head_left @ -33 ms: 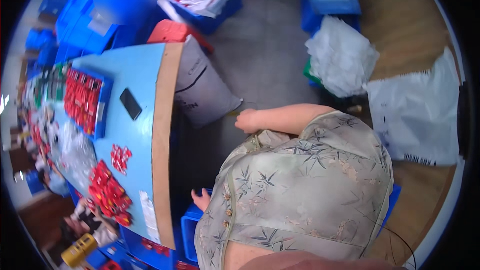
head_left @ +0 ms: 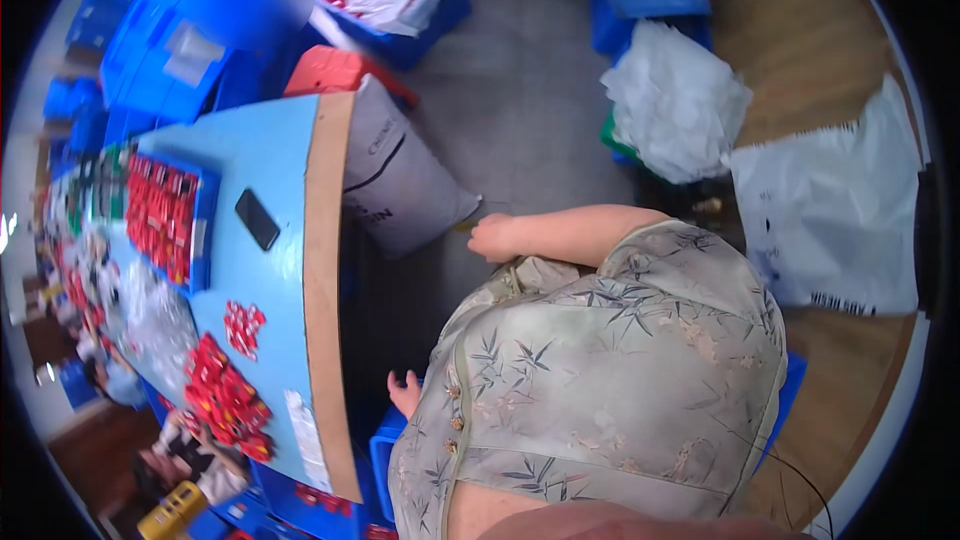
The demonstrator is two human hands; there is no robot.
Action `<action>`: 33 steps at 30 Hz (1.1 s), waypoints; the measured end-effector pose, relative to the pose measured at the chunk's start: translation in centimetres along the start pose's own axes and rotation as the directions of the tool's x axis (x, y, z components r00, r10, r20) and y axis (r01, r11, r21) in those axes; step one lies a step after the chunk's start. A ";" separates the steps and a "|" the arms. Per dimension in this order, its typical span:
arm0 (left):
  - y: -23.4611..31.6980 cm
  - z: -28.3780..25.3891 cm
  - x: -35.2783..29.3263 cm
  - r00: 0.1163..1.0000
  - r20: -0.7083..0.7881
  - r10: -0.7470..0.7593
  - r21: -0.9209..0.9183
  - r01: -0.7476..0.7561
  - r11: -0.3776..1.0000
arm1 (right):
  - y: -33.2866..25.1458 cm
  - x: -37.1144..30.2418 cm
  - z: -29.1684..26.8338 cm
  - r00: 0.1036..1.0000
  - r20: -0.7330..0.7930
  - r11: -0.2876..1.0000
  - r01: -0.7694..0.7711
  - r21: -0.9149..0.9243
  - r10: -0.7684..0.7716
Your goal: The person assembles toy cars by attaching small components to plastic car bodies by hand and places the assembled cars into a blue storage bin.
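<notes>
My right hand (head_left: 491, 238) hangs in front of my body with its fingers curled in. Nothing shows in it, and it is nearest to a stuffed whitish sack (head_left: 405, 185). My left hand (head_left: 405, 395) shows past the front of my patterned shirt, just above a blue bin (head_left: 382, 460). Its fingers are spread and hold nothing. Both hands are away from the light-blue table (head_left: 275, 280). On that table are a heap of red pieces (head_left: 228, 400), a smaller cluster of red and white pieces (head_left: 243, 328), a blue tray (head_left: 207, 240) of red parts and a dark phone (head_left: 257, 219).
Another person (head_left: 190, 460) reaches toward the red heap from the table's far side. Clear plastic bags (head_left: 155, 310) lie near them. Around the floor stand a blue crate (head_left: 425, 25) with white plastic over it, a red stool (head_left: 340, 70), bundled white plastic (head_left: 675, 100) and a white bag (head_left: 830, 220).
The view has shifted slightly, so the table's things sit a little lower and the floor things a little higher or further left. Both hands keep nearly the same pose.
</notes>
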State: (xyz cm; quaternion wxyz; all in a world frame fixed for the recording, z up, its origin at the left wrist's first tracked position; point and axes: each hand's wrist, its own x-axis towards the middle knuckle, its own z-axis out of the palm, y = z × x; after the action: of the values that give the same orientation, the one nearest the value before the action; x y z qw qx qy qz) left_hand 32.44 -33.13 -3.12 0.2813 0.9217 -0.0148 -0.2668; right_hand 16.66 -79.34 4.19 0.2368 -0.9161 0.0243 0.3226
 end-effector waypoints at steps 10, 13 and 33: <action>2.9 4.4 17.3 0.715 0.693 0.088 -0.082 -0.043 0.996 | 2.6 -6.1 6.4 0.896 -0.209 0.864 -0.281 0.417 0.392; 8.6 4.3 18.8 0.666 0.737 0.111 -0.004 -0.161 0.987 | 2.6 -5.7 10.0 0.823 -0.233 0.796 -0.364 0.484 0.518; 20.2 7.3 22.3 0.667 0.712 0.220 0.228 -0.516 0.826 | -1.0 -4.8 8.7 0.732 -0.333 0.787 -0.444 0.428 0.594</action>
State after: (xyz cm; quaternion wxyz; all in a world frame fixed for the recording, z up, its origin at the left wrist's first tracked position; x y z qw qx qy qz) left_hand 50.36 -57.84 -8.33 0.1061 0.7810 -0.3591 -0.4998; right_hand 8.04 -75.03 1.58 0.2682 -0.8692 0.3887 0.1466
